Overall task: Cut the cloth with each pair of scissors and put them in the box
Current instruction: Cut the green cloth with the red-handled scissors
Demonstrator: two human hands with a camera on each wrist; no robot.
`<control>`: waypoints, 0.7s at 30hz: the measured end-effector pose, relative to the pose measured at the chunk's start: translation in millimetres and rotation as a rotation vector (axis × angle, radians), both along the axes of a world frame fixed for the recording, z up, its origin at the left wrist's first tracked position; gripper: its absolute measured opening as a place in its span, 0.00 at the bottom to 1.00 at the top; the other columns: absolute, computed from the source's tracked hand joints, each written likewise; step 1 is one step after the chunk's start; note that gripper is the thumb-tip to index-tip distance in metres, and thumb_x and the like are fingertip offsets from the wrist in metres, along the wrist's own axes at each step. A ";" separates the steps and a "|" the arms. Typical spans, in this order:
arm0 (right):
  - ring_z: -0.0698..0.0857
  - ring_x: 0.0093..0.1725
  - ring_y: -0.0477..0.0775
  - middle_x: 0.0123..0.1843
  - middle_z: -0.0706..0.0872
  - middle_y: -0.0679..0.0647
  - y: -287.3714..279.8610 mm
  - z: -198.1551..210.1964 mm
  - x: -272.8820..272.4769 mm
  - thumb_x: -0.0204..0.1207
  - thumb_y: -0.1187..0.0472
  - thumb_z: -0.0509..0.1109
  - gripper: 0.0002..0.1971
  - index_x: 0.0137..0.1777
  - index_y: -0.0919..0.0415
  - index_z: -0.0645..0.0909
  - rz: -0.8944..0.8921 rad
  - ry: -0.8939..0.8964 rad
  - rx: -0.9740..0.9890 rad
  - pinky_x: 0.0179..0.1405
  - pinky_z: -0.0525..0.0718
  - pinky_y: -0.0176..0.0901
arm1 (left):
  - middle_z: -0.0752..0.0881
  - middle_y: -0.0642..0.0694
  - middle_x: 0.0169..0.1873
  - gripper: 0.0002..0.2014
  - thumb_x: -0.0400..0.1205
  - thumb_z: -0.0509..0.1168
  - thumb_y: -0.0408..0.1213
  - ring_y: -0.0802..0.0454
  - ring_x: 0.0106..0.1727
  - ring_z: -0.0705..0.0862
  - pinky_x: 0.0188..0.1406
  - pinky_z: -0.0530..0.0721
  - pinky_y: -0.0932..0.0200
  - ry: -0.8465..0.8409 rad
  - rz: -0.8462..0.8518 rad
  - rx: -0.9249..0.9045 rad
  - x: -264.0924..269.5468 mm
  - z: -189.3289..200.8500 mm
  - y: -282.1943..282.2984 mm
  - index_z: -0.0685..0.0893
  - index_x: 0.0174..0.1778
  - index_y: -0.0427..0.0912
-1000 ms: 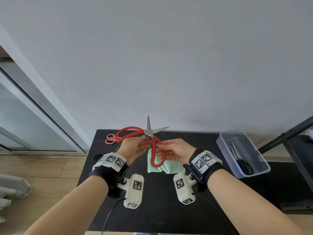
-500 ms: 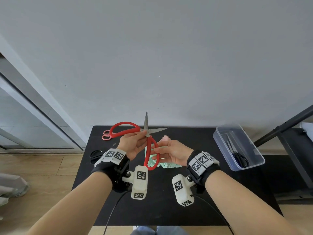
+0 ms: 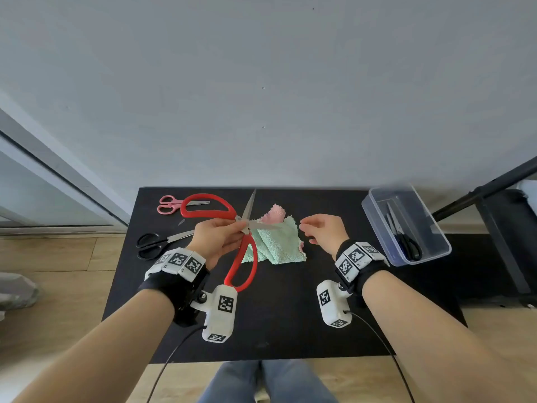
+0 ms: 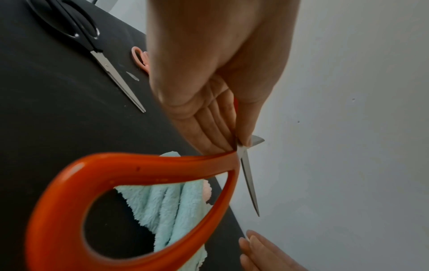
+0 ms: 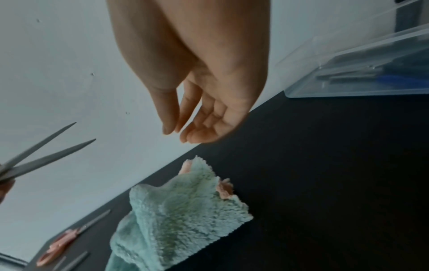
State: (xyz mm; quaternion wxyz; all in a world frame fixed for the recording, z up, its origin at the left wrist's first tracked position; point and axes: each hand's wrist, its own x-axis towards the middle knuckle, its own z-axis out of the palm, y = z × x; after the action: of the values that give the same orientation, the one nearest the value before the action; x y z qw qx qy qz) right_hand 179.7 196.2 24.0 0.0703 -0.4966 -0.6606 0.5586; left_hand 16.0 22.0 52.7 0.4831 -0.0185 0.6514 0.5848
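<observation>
So the left hand was pinching the big red scissors right at the pivot, thumb on one side and fingers on the other, holding them up off the black table. The blades were spread open, one pointing up toward the wall and the other pointing right over the cloth. One red loop stuck out to the left, the other hung down toward the person.

The right hand was holding nothing, just floating above the table to the right of the cloth with the fingers loosely curled, well clear of the blade tips.

The cloth itself was a fluffy mint green one with a pink side peeking out at the far corner, lying crumpled in the middle of the table, under the scissors.

Two more pairs were lying on the table's left side: small pink scissors near the back edge and black scissors a bit closer, both closed.

The clear plastic box sat at the table's right edge, and there was already a dark-handled pair lying inside it, maybe more than one, hard to tell through the plastic.
</observation>
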 end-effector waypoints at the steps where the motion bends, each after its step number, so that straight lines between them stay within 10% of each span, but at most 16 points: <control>1: 0.85 0.44 0.50 0.46 0.86 0.53 2.1 -7.6 -0.6 0.73 0.67 0.75 0.09 0.53 0.66 0.85 0.009 -0.039 0.040 0.44 0.87 0.40 | 0.89 0.34 0.50 0.11 0.76 0.72 0.30 0.42 0.48 0.88 0.55 0.86 0.51 0.003 -0.006 -0.018 0.9 -3.3 0.5 0.84 0.53 0.32; 4: 0.85 0.44 0.50 0.50 0.86 0.54 3.4 -28.5 -5.5 0.71 0.62 0.77 0.13 0.55 0.64 0.83 0.029 -0.165 0.068 0.57 0.85 0.51 | 0.90 0.37 0.47 0.14 0.76 0.72 0.30 0.44 0.45 0.89 0.52 0.87 0.53 -0.002 -0.023 -0.050 2.6 -13.3 1.7 0.83 0.56 0.30; 8: 0.81 0.31 0.44 0.53 0.83 0.53 5.3 -43.1 -15.6 0.74 0.59 0.75 0.17 0.61 0.63 0.79 0.074 -0.248 0.081 0.36 0.78 0.33 | 0.90 0.37 0.45 0.15 0.76 0.72 0.31 0.44 0.46 0.89 0.49 0.87 0.55 -0.015 -0.033 -0.086 3.1 -27.0 2.4 0.83 0.57 0.29; 13: 0.85 0.52 0.54 0.55 0.87 0.54 7.7 -51.3 -28.9 0.74 0.59 0.75 0.16 0.60 0.61 0.81 0.134 -0.267 0.120 0.45 0.77 0.38 | 0.89 0.34 0.49 0.09 0.76 0.73 0.31 0.41 0.50 0.87 0.56 0.85 0.50 -0.019 -0.036 -0.135 5.0 -33.4 2.4 0.85 0.50 0.33; 18: 0.83 0.31 0.50 0.45 0.85 0.50 7.8 -48.1 -32.5 0.73 0.62 0.75 0.10 0.54 0.59 0.84 0.139 -0.216 0.129 0.29 0.78 0.36 | 0.89 0.33 0.49 0.11 0.75 0.74 0.32 0.39 0.52 0.87 0.60 0.84 0.46 -0.014 -0.057 -0.157 4.9 -33.2 2.3 0.86 0.51 0.32; 21: 0.86 0.37 0.55 0.46 0.88 0.50 11.6 -40.9 -32.9 0.75 0.60 0.73 0.06 0.51 0.58 0.87 0.131 -0.157 0.178 0.33 0.80 0.35 | 0.90 0.35 0.47 0.11 0.76 0.73 0.31 0.43 0.48 0.88 0.57 0.86 0.50 -0.002 -0.069 -0.143 3.9 -28.5 5.9 0.85 0.52 0.31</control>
State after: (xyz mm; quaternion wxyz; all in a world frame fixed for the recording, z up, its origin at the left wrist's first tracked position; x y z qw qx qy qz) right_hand 146.8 207.7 -16.9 0.0256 -0.4866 -0.7418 0.4608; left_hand 19.9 28.0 24.2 0.5013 -0.0310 0.6911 0.5198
